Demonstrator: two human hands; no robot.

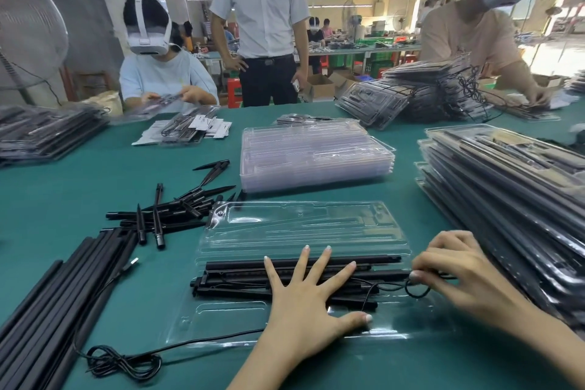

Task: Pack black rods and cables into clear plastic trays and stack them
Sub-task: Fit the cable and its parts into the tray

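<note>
Directly below you on the green desk lies an open clear plastic tray, with several black rods laid lengthwise in its near half. Your left hand is spread flat, fingers straight, pressing down on those rods, thumb resting on the tray's plastic. Your right hand pinches a thin black cable at the tray's right end, where the cable forms a small loop just beside the rod tips. To your left sits a bundle of long black rods, a coiled black cable near the desk edge, and a loose heap of short pointed black spikes. Behind the open tray stands a stack of empty clear trays; at your right, a tall stack of filled trays. Across the desk two people wearing headsets handle similar trays, and a person in a white shirt stands between them. An orange sign on the pillar at upper left carries writing too blurred to read.
</note>
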